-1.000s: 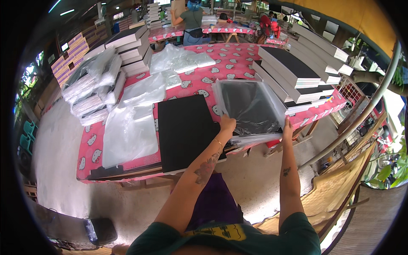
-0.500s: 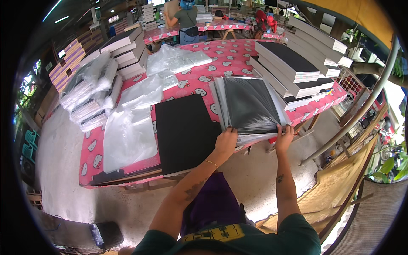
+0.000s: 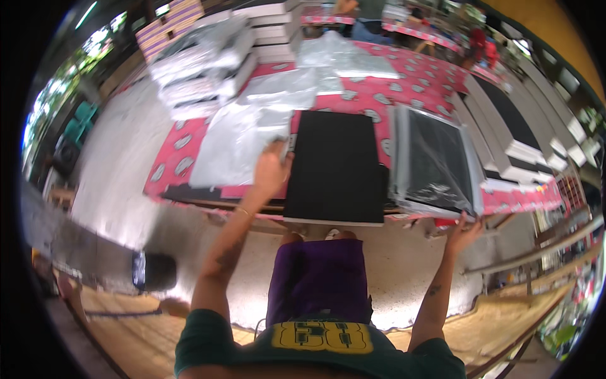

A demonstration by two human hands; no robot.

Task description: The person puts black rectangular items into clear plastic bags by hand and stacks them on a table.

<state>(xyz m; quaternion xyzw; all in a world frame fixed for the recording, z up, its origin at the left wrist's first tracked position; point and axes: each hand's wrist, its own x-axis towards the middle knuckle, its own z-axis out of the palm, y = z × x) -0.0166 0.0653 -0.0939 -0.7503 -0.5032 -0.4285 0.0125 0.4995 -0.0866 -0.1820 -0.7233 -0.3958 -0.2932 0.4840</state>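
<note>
My left hand (image 3: 271, 170) is slightly blurred, its fingers stretched out and apart over the right edge of the flat clear plastic bags (image 3: 224, 148). Just right of it lies a black board or cover with a thin pale edge (image 3: 334, 167), its near end reaching past the table edge. My right hand (image 3: 464, 234) is closed at the near right corner of a black board in a clear plastic bag (image 3: 435, 164). That bagged board lies on top of a pile of similar ones. Part of the right fingers is hidden by the bag's edge.
The table has a pink patterned cloth (image 3: 167, 155). Plastic-wrapped stacks (image 3: 202, 63) stand at the far left, with thick black-and-white stacks (image 3: 274, 28) behind. More thick black-topped blocks (image 3: 505, 120) line the right side. A person (image 3: 369, 12) is partly visible at the far table.
My left hand has let go of the bagged board's near edge and moved left across the black board to the clear bags. My right hand stays at the bag's corner. The view has shifted.
</note>
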